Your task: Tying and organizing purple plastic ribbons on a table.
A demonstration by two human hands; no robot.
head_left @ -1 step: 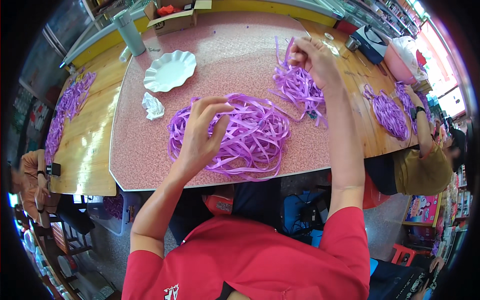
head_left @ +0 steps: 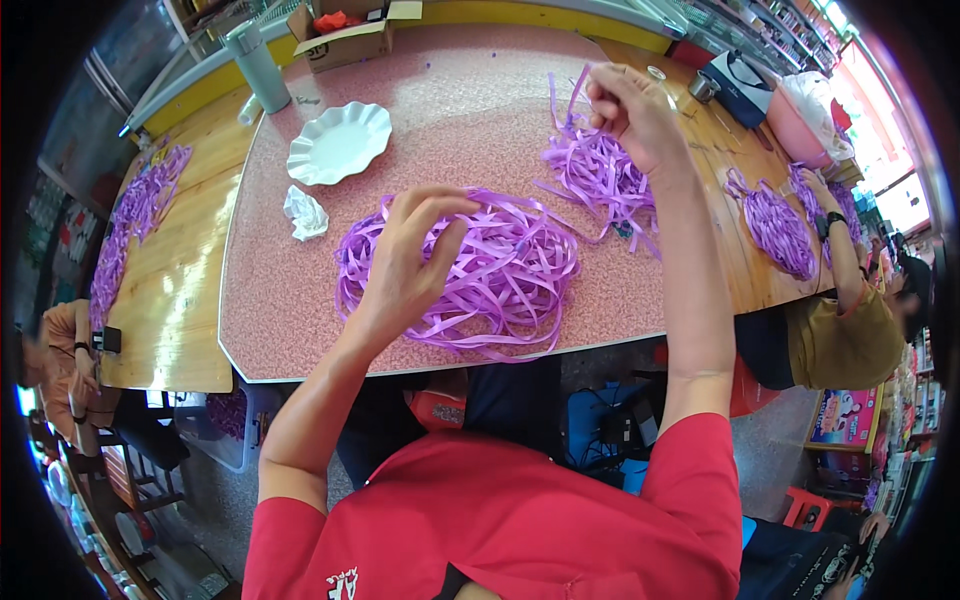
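Observation:
A big loose heap of purple ribbon lies on the pink speckled table in front of me. Over its left part hovers my left hand, thumb and fingers apart, holding nothing. Farther right and back, my right hand is raised with its fingers curled together on a strand of ribbon; the exact pinch is partly hidden. Two upright strands stand beside those fingers. Below them is a smaller ribbon pile, partly covered by my right forearm. One strand runs between the two piles.
Left of the big heap are a white scalloped plate and crumpled white tissue. A green bottle and a cardboard box stand at the back. More ribbon lies at right, near another person's hand.
My right hand has shifted slightly up and away, the strands by its fingers moving with it. My left hand has drifted a little to the right over the heap.

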